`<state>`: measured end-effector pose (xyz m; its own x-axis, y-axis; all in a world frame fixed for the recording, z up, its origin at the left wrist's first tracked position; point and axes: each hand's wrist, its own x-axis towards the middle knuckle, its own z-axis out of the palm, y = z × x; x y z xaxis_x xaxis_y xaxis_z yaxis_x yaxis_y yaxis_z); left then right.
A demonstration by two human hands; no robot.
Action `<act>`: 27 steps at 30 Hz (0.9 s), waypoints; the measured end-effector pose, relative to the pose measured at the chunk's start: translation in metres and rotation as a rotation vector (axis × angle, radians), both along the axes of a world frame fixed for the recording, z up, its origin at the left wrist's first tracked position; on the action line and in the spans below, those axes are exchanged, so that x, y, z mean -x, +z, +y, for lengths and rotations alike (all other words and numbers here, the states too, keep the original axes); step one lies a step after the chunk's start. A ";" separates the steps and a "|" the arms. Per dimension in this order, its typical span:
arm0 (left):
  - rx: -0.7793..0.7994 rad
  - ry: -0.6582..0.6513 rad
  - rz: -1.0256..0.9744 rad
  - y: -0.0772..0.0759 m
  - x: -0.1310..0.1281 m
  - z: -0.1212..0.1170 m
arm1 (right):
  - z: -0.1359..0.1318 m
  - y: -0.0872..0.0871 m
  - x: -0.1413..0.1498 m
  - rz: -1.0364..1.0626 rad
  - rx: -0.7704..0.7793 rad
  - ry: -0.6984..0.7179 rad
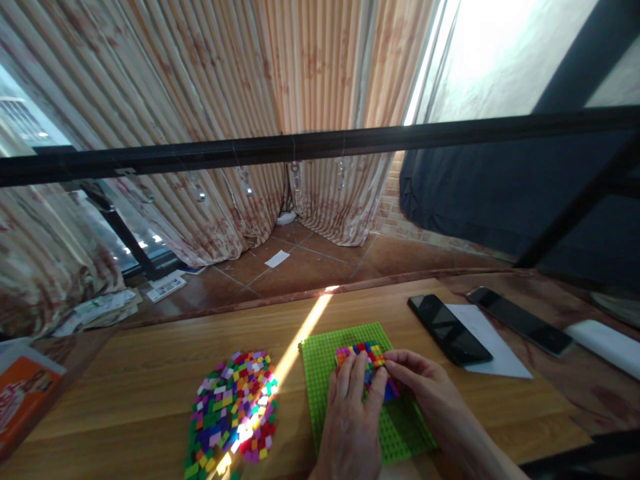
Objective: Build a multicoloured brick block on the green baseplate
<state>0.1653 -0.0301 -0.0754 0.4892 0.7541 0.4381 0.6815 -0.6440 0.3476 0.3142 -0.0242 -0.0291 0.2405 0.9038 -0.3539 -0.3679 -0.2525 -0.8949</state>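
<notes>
A green studded baseplate [319, 357] lies on the wooden table. On it sits a patch of multicoloured toy bricks [371, 348], partly hidden by my hands. My left hand [351, 417] rests over this patch from the near side, its fingers stretched out and lying on the bricks. From the right comes my right hand [434, 387], thumb and forefinger pinched together at the patch's right edge. Whatever is between those fingertips is too small and covered to make out. Left of the baseplate a pile of loose coloured bricks [234, 407] is spread on the table.
A black phone [450, 329] lies right of the baseplate, partly on a white sheet [500, 347]. Farther right are another dark phone [520, 320] and a white object [607, 347]. An orange package [27, 393] is at the left. A dark rail [320, 144] crosses beyond the table.
</notes>
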 end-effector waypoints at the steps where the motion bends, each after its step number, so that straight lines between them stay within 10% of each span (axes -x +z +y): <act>1: 0.006 0.002 -0.001 0.000 0.000 0.000 | 0.000 0.000 0.000 -0.004 -0.001 -0.003; 27: 0.163 -0.049 -0.045 0.018 0.006 0.009 | 0.007 -0.007 0.000 -0.021 -0.059 0.027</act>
